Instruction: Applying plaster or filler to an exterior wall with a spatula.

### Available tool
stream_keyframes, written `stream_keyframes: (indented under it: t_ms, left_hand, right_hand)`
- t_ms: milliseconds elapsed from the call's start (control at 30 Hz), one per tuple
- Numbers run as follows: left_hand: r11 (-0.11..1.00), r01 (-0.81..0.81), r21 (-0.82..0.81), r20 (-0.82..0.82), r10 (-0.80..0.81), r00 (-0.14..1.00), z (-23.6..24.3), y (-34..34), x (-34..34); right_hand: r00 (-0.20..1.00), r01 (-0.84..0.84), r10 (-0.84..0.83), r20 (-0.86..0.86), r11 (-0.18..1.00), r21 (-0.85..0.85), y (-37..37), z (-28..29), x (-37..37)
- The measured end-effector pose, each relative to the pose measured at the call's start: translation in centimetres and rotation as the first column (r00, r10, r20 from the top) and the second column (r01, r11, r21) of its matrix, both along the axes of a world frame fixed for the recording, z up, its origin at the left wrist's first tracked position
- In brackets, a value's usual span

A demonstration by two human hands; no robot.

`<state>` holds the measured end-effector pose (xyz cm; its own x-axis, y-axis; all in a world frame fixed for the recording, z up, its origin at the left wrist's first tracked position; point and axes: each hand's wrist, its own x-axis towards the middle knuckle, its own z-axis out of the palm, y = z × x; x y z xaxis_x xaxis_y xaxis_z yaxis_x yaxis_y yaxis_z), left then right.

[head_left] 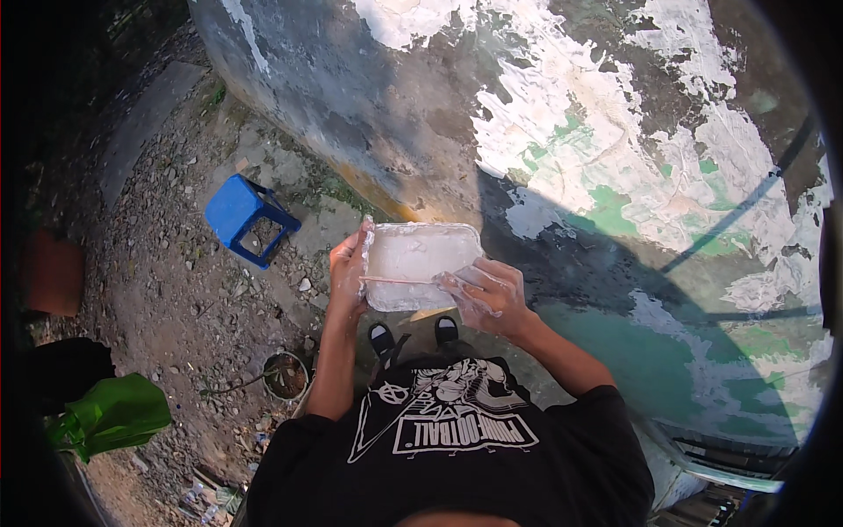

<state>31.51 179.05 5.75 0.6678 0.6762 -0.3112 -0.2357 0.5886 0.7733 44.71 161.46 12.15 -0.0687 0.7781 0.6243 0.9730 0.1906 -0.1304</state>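
In front of my body is a shallow rectangular tray (423,300), smeared with white paste (421,253) inside and on its rim. My left hand (349,263) grips the tray's left side, its fingers spotted with white. Heavily coated in paste, my right hand (487,292) is at the tray's lower right corner, fingers closed on a thin pinkish strip (399,279). This strip lies across the tray, reaching its left side; I cannot tell whether it is a stick or a blade's edge. A pale yellow edge (435,313) shows just below the tray.
A wall (580,132) with patchy white coating over grey and green rises ahead and to the right. On the stony ground at left stands a blue plastic stool (250,220). A round pot (286,376), a green plastic object (123,413) and a reddish block (54,272) are also there.
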Motion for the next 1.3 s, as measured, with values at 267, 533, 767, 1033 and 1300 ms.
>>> stream_keyframes:
  t_ms: [267, 533, 767, 1033, 1300]
  left_hand:
    - [0.999, 0.018, 0.034, -0.004, -0.017, 1.0, -0.1, -1.6, 0.3]
    - [0.996, -0.066, 0.059, -0.019, 0.067, 0.998, -1.7, -1.5, 0.2]
    - [0.998, -0.007, 0.063, -0.038, 0.01, 0.999, -0.2, -1.6, 0.5]
    - [0.998, -0.057, 0.03, -0.008, 0.057, 0.998, -1.6, -1.3, 1.0]
    - [0.998, -0.053, -0.023, -0.013, 0.053, 0.999, -2.2, -0.5, 0.5]
  right_hand:
    - [0.987, 0.122, -0.126, 0.099, 0.992, 0.042, 0.6, 1.3, 1.9]
    - [1.0, 0.002, -0.002, 0.011, 1.0, -0.001, -1.1, -1.2, 0.0]
    - [0.994, 0.104, -0.104, -0.02, 0.994, 0.015, -0.5, 0.3, 2.3]
    - [0.998, 0.063, -0.063, 0.004, 0.997, -0.034, -1.1, -1.5, 0.5]
    - [0.989, 0.022, -0.029, -0.144, 0.999, -0.049, -1.5, 1.1, 0.9]
